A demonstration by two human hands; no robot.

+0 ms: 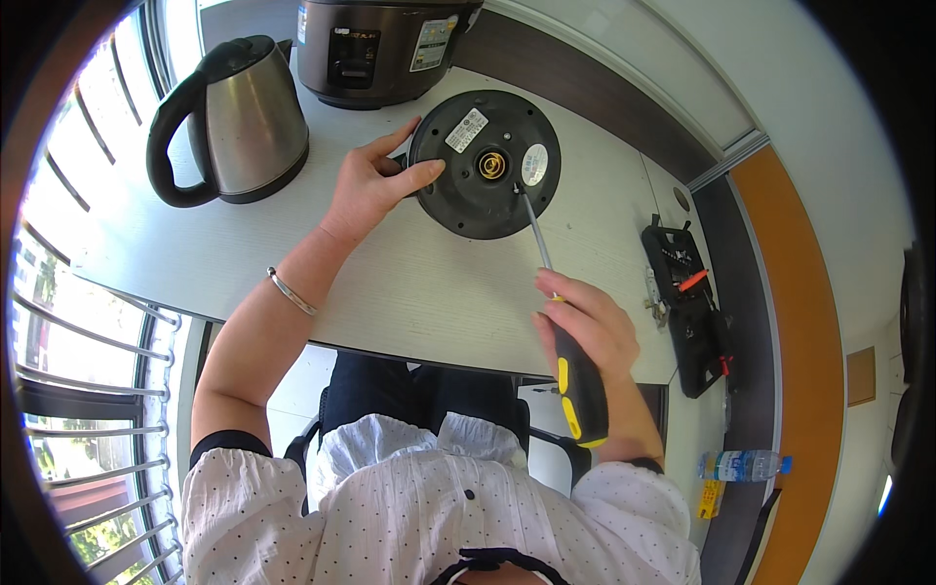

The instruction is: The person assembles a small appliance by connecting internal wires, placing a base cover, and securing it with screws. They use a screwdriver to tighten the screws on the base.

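Observation:
A round black kettle base (458, 210) is tipped up on the table, its underside facing me, with two white labels and a brass-coloured ring at the centre. My left hand (375, 180) grips its left edge, thumb on the underside and fingers behind the rim. In my right hand (597, 327) is a screwdriver (575, 390) with a black and yellow handle. Its metal shaft runs up to the base, and the tip meets a screw spot just right of and below the ring. Whether the tip sits in the screw is too small to tell.
A steel kettle (258, 122) with a black handle stands at the left. Behind the base is a brown rice cooker (375, 58). To the right lies an opened black tool case (682, 292), with small metal pieces (655, 297) beside it. A water bottle (741, 466) lies farther right, near a yellow box (711, 499).

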